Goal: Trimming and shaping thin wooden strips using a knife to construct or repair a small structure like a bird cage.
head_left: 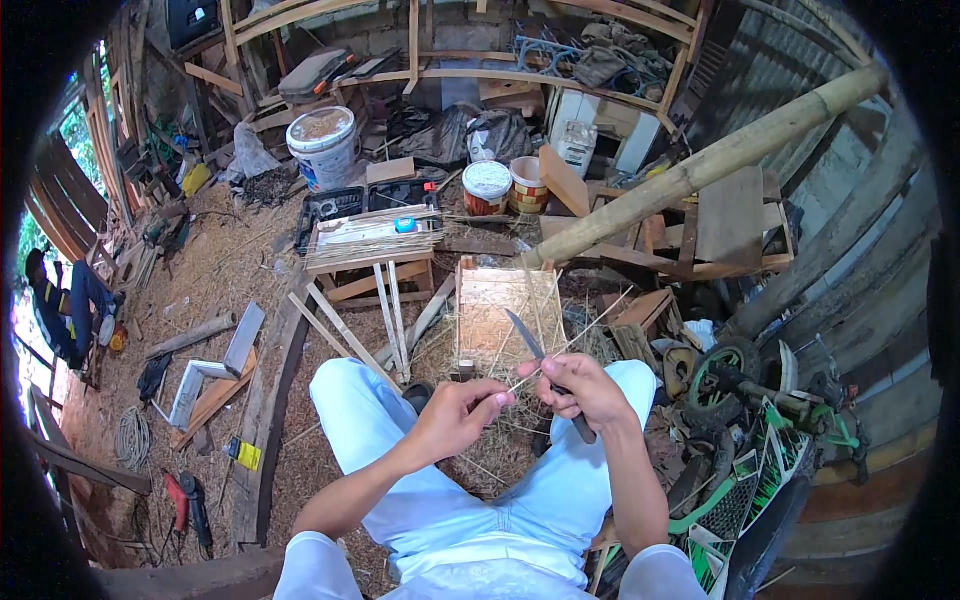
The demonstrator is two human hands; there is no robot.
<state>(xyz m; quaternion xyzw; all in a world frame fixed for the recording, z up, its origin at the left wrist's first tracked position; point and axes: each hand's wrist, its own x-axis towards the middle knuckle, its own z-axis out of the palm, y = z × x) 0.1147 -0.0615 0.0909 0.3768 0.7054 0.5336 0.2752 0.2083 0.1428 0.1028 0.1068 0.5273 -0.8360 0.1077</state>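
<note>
In front of my knees, my right hand (588,388) is wrapped round a knife (526,334). Its blade points up and away, and the dark handle end sticks out below my palm. A thin bamboo strip (598,320) runs from my fingers up to the right, passing by the blade and my right thumb. My left hand (462,418) pinches the near end of that strip, with thumb and forefinger closed. Just beyond my hands stands a small wooden bench (490,300), with thin strips lying across its right side.
A low wooden stand (367,262) carries more strips and a blue tape measure (405,226). Long sticks (390,310) lean near my left knee. A bamboo pole (700,165) slants across the right; a small bicycle (735,385) lies there. A red-and-black power tool (188,505) rests at lower left.
</note>
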